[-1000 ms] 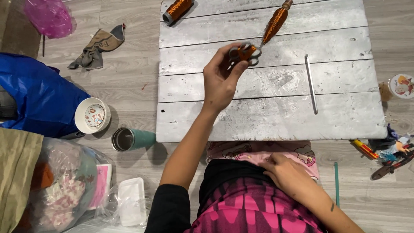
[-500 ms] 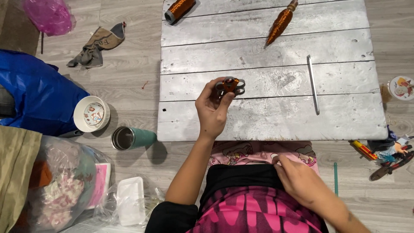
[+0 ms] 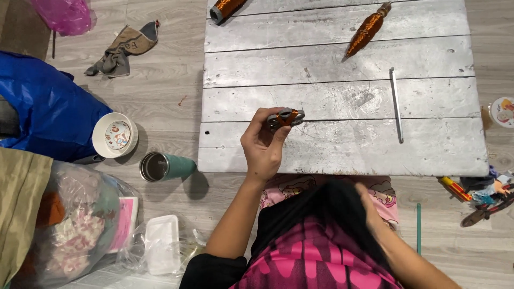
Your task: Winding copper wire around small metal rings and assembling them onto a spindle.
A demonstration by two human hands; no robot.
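Small scissors point(image 3: 286, 117), grey handles with orange wrap, pinched in left hand point(image 3: 263, 143) fingertips, held over the near plank of the whitewashed board table point(image 3: 342, 147). Blades hidden behind fingers; can't tell if they're open.

Right hand point(image 3: 370, 206) motion-blurred, low at the black-and-pink clothing by the lap; grip unreadable, can't tell whether it holds anything.

On the table, well apart from the scissors: grey metal rod point(image 3: 395, 104) to the right, orange thread spindle point(image 3: 365, 32) far side, copper wire spool point(image 3: 225, 8) cut off by top edge.

Floor left: teal tumbler point(image 3: 165, 166) on its side, white round cup point(image 3: 114, 135) with patterned inside, blue bag point(image 3: 45, 109), clear plastic bag point(image 3: 64, 225) with pink flat packet, white plastic tub point(image 3: 161, 244). Round printed lid point(image 3: 502, 111) at right edge, cropped.
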